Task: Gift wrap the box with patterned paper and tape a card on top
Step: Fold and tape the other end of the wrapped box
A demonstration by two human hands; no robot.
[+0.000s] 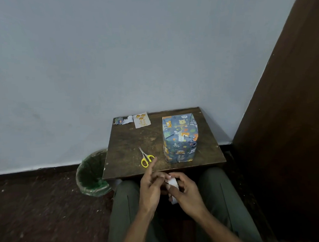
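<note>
The wrapped box point(180, 139) stands upright on the small wooden table point(126, 141) against the wall; the right hand point(184, 189) grips what looks like a tape roll point(172, 183), left hand point(152, 186) fingers loosely spread.

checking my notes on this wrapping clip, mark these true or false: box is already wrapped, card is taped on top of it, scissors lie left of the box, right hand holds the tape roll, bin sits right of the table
1. The box is already wrapped in patterned paper: true.
2. The card is taped on top of the box: false, it lies on the table near the far left corner.
3. The scissors lie left of the box: true.
4. The right hand holds the tape roll: true; the left hand touches it too.
5. The bin sits right of the table: false, it stands on the left.
</note>
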